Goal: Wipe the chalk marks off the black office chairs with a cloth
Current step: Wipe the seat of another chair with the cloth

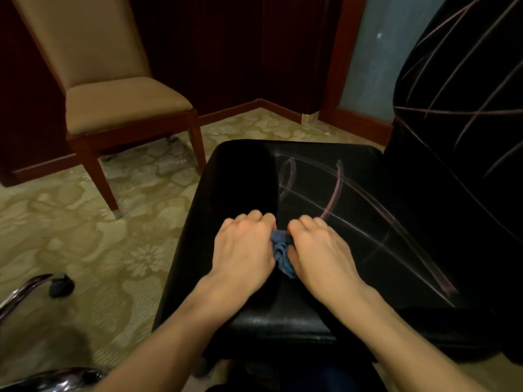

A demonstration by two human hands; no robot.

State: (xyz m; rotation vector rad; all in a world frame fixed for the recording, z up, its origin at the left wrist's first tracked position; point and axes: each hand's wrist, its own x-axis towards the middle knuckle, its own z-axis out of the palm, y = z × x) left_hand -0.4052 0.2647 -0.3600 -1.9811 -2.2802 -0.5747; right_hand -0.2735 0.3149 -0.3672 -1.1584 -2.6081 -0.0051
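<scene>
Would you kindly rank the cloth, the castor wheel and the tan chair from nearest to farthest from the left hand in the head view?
1. Cloth, gripped in the left hand.
2. Castor wheel, floor, lower left.
3. Tan chair, upper left.

Black seat (240, 176) as landmark. Bare seat surface beyond both hands, out to its far edge: open for passing. Left hand (244, 250) and right hand (318, 250) side by side near seat's middle, blue cloth (281, 250) bunched between them, closing that gap. Right of seat, chalk-marked backrest (458, 114) rising tall: blocked there. Left of seat, open carpet (85, 222). Further left and beyond, tan chair (119, 89) with wooden legs standing on carpet. Near left of seat, chrome chair base (19, 292) with black caster (60, 285) low on carpet. Beyond seat's far edge, strip of carpet, then dark wood wall (226, 52).
</scene>
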